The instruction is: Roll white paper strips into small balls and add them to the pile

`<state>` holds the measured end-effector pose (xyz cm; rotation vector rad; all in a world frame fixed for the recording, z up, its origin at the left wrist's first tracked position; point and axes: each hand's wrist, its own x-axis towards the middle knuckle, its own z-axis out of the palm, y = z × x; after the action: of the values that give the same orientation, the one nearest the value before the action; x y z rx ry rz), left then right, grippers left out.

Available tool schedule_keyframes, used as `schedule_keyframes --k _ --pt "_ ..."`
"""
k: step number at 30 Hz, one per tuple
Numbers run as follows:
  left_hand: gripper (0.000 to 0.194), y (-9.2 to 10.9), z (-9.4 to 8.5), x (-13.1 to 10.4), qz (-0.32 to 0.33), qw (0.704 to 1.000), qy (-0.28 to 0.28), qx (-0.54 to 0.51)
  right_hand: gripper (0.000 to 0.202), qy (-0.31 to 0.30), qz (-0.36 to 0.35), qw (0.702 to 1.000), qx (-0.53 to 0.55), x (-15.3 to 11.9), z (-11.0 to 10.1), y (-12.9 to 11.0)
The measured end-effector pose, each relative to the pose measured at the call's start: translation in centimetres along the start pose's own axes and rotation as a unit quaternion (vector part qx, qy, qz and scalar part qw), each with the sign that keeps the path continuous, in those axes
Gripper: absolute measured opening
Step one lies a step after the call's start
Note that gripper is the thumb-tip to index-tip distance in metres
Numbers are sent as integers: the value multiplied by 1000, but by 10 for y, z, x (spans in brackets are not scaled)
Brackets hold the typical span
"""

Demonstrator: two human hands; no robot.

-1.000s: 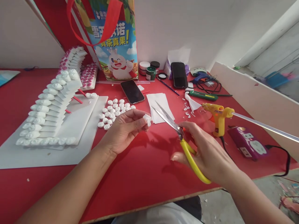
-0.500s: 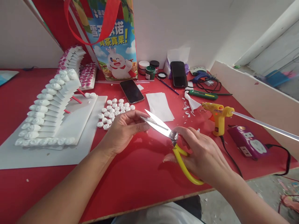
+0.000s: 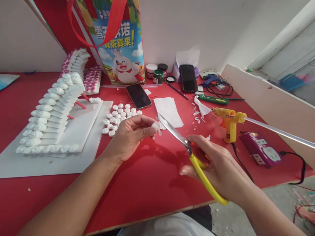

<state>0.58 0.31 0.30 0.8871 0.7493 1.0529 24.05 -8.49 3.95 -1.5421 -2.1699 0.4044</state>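
Left hand [image 3: 134,136] pinches one seemingly unfinished white piece [image 3: 156,126], right hand [image 3: 218,164] grips scissors [image 3: 208,181]; rosettes [image 3: 123,114], apparently done, lie at nine o'clock.

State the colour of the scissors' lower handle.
Yellow; the lower handle of the scissors shows best in the head view.

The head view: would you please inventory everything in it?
Table: 1, red, foreground
Stepped model: 1, white, left
Decorated pieces: several, pink, white, left
Rosettes: many, white, centre-left
Bag: 1, blue, back
Phones: 2, black, centre, back
Jars: 3, white, green, dark, back
Tissue pack: 1, purple, back
Paper stack: 1, white, centre
Brush: 1, dark, back
Tool: 1, green, right
Glue gun: 1, yellow, right
Cabled tool: 1, blue, back
Box: 1, purple, right
Scissors: 1, yellow handles, centre
Left hand: 1, bare, pinching white piece
Right hand: 1, bare, holding scissors
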Motion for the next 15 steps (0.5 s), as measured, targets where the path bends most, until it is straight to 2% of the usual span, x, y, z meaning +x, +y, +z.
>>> schedule_keyframes --k 6,15 --pt "23 -1 0 0 3 1000 10 -6 50 35 -54 996 -67 1 8 1" --pt "24 0 1 -1 8 1000 5 -12 41 37 -72 993 -89 0 10 5"
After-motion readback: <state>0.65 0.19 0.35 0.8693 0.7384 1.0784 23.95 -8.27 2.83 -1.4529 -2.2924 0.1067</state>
